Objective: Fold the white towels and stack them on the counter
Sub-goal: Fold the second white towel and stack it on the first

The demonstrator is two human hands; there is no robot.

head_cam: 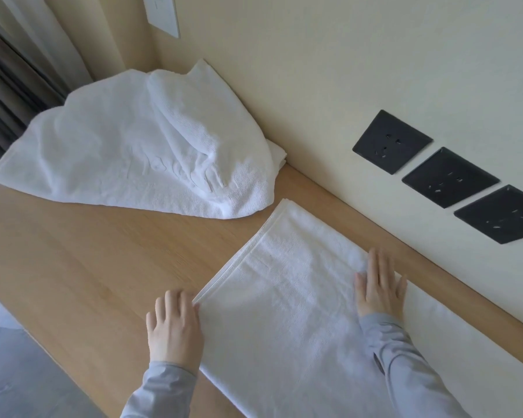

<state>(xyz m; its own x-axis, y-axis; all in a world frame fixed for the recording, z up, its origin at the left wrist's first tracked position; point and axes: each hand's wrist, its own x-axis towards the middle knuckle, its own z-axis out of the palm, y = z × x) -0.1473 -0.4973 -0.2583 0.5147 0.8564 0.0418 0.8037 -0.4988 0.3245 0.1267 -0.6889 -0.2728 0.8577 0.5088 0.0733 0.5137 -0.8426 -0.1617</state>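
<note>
Most of our view is the wooden counter [82, 251], which runs from 8 o'clock to 3 o'clock. Bare wood lies open at 9 o'clock, between the towels and the near edge, and that edge drops to grey floor at 7 o'clock. The far edge meets the cream wall [314, 70] along a line from 12 to 4 o'clock.

At 10 o'clock the crumpled towel [118, 152] is heaped in the corner, touching the wall. Its left end reaches the counter's end beside the dark curtain [0, 101]. A flat white layer peeks out under its wall side, and we cannot tell what it is.

At 5 o'clock the flat towel [284, 297] lies folded, its layered hem facing 9 o'clock. A narrow strip of wood separates it from the heap and from the wall. Its near end is cut off by the bottom of the frame.

Our right hand [379, 288] lies spread on the towel's wall side, fingers straight and pressing, grasping nothing. Our left hand [174, 327] sits at the hemmed corner with its fingers bent against the hem. Its thumb is hidden by the cloth, so we cannot tell whether it grasps.

Three black sockets [450, 176] line the wall at 3 o'clock, the last clipped by the right edge. A white switch plate [162, 13] at 12 o'clock is cut by the top.
</note>
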